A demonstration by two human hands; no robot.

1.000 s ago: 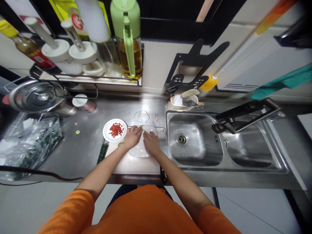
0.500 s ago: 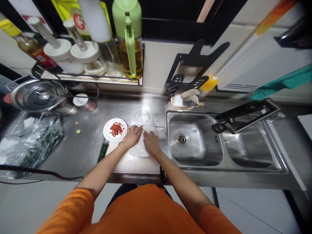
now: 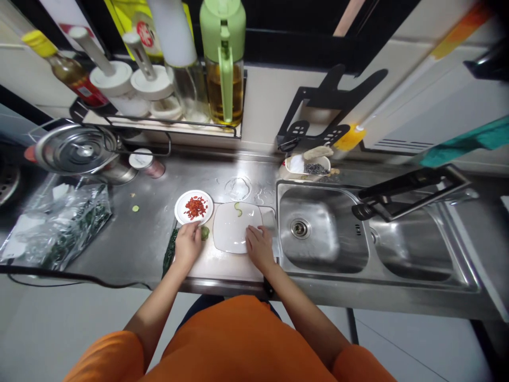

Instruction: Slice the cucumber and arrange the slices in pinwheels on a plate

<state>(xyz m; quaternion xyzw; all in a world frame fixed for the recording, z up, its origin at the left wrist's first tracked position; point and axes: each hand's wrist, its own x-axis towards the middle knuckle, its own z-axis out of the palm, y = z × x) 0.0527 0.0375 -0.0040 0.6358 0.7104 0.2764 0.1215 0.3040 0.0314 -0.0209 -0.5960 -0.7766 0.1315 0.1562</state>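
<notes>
A white squarish plate [image 3: 230, 233] lies on a pale cutting board [image 3: 222, 268]. Near its far edge are thin green-rimmed slices [image 3: 239, 210], laid in a small S-shaped curve. My right hand [image 3: 259, 245] rests with fingers extended on the plate's right side. To the left, my left hand [image 3: 188, 245] is over the board with its fingers loosely bent, and I see nothing held in it. Beside its fingertips is a small pile of green slices [image 3: 204, 233]. Just beyond it stands a round white plate [image 3: 182, 207] of chopped red pieces [image 3: 196, 207].
Dark leafy greens [image 3: 170, 252] lie along the board's left side. A plastic bag of greens [image 3: 75, 228] and a lidded pot [image 3: 81, 151] are farther left. On the right is a double sink [image 3: 318, 228] with a black faucet [image 3: 413, 191]. Bottles and jars stand on a rack [image 3: 159, 124].
Both hands have left the slices at the plate's far edge. My left hand moved left and nearer to me, towards the green pile; my right hand drew back to the plate's right side.
</notes>
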